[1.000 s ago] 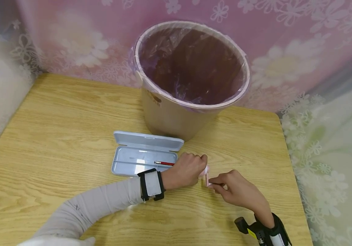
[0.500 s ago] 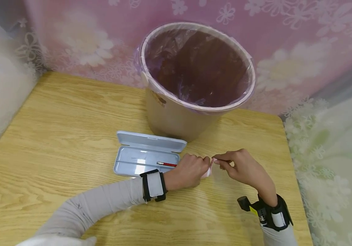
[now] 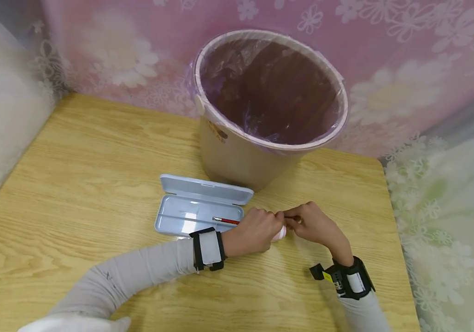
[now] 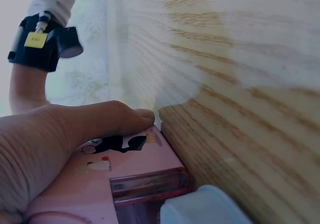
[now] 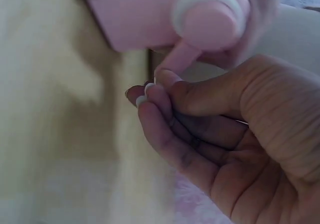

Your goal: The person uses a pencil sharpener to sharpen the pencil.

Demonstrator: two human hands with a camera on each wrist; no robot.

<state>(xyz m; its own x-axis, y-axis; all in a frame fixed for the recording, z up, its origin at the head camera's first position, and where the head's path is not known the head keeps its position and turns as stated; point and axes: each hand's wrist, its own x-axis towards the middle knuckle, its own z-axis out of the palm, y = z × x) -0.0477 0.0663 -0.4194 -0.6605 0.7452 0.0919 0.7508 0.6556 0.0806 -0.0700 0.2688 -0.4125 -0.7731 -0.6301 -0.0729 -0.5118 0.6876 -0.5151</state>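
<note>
In the head view my left hand (image 3: 255,230) grips a pink crank pencil sharpener low over the table. The left wrist view shows my thumb lying across the printed pink body of the sharpener (image 4: 90,184), which has a clear window. My right hand (image 3: 317,226) pinches the end of the sharpener's small pink crank handle (image 5: 181,57) between thumb and fingers. Left of the sharpener, a red pencil (image 3: 226,221) with a metal-banded end reaches over the pencil case; its other end is hidden behind my left hand.
A light blue pencil case (image 3: 174,207) lies with its lid up, close beside my left hand. Behind it stands a large beige bin (image 3: 241,157) lined with a clear bag. The wooden table (image 3: 108,152) meets a pink floral backdrop at the back.
My right hand has swung the crank handle from the near side round to the far side of the sharpener. My left hand keeps its grip, and the whole view has shifted slightly.
</note>
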